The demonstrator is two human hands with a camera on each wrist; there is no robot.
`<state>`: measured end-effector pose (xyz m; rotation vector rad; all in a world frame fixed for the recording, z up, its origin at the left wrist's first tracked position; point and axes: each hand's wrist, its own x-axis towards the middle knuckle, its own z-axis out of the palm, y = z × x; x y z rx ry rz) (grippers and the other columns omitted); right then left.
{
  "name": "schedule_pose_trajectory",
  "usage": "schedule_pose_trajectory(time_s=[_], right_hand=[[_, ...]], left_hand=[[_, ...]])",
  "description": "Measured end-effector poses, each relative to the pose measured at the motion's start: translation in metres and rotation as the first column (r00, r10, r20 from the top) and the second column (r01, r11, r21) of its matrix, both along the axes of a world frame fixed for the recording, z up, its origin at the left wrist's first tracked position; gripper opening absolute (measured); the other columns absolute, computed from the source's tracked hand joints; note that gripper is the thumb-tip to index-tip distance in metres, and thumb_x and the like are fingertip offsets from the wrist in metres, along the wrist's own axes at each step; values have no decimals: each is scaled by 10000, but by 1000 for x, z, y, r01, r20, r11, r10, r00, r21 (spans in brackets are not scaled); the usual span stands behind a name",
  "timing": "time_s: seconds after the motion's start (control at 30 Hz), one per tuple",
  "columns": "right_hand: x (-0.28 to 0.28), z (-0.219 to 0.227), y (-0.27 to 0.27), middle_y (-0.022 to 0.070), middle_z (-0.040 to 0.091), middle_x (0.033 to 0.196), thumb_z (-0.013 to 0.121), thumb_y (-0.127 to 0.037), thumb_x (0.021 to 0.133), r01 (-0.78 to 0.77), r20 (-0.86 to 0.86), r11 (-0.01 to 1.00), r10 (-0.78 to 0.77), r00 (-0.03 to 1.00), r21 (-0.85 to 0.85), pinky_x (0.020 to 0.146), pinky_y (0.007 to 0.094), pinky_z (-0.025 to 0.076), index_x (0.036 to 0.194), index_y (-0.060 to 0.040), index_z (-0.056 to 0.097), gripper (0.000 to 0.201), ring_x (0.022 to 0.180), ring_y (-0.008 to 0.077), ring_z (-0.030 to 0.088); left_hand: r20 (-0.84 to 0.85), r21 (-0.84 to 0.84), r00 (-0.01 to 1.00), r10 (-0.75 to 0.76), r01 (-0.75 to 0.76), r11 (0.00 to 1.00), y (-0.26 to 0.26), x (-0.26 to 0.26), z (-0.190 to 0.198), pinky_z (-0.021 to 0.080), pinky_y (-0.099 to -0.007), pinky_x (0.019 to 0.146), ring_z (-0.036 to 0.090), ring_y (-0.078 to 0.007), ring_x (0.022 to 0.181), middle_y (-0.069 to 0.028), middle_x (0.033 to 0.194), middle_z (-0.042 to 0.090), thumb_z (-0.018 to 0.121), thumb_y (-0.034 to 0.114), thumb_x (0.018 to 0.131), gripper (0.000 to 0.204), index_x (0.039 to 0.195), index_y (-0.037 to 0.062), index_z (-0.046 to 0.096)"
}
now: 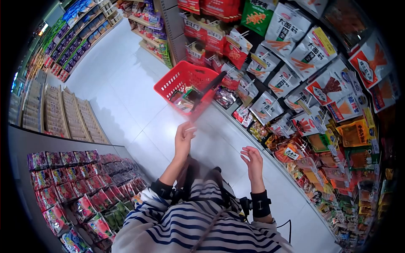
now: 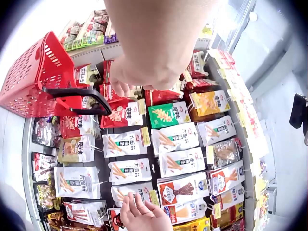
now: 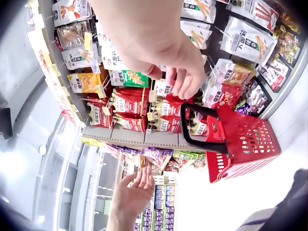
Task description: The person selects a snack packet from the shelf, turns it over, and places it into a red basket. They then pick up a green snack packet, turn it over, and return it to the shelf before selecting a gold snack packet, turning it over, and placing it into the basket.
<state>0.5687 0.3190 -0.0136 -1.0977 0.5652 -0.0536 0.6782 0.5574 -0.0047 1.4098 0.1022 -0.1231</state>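
A red basket (image 1: 179, 80) with some small packs in it is tilted beside the snack display, its black handle (image 1: 209, 89) out over its right side. My left hand (image 1: 184, 138) is just below the basket in the head view, fingers loosely bent and holding nothing. To its right, my right hand (image 1: 253, 162) is raised, fingers spread a little and empty. Neither hand touches the basket. In the left wrist view the basket (image 2: 48, 72) is at the upper left of the hanging snack bags. The right wrist view shows the basket (image 3: 248, 144) at the right, handle toward my right hand (image 3: 178, 62).
Hanging snack bags (image 1: 291, 55) fill the display on the right. Candy packs (image 1: 63, 175) hang at the lower left, with low racks (image 1: 69, 111) behind them. A pale tiled floor (image 1: 122, 84) runs between, and more stocked shelves (image 1: 80, 38) stand farther off.
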Motion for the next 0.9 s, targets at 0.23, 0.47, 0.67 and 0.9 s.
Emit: schedule_pose_trajectory(time_s=[0.23, 0.47, 0.67, 0.9], right_hand=[[69, -4, 78, 104, 543, 951, 401, -126, 849, -102, -13, 995, 102, 995, -20, 778, 311, 435, 990, -18, 491, 199, 875, 182, 531], [160, -22, 175, 96, 544, 957, 421, -124, 832, -162, -35, 987, 162, 986, 4, 773, 299, 434, 980, -25, 493, 191, 864, 173, 535], [213, -24, 244, 91, 548, 954, 435, -134, 828, -257, -74, 965, 261, 963, 57, 766, 287, 432, 971, -23, 497, 192, 866, 170, 538], [245, -26, 281, 81, 553, 958, 411, -130, 840, -302, -129, 951, 309, 942, 70, 770, 285, 424, 970, -38, 499, 182, 852, 164, 542]], left_hand=[[-36, -29, 995, 90, -91, 995, 88, 41, -7, 444, -260, 735, 531, -166, 919, -93, 1074, 501, 434, 77, 819, 315, 1128, 35, 391], [-84, -25, 988, 127, -130, 991, 195, 105, -18, 438, -258, 742, 534, -156, 911, -81, 1058, 510, 469, 110, 814, 329, 1126, 36, 395], [-167, 25, 985, 46, -42, 999, 251, 141, -11, 419, -265, 761, 530, -160, 918, -82, 1051, 508, 466, 122, 821, 318, 1122, 40, 406], [-200, 20, 978, 58, -56, 998, 280, 167, -16, 418, -279, 771, 524, -166, 929, -91, 1063, 495, 458, 123, 824, 319, 1125, 36, 403]])
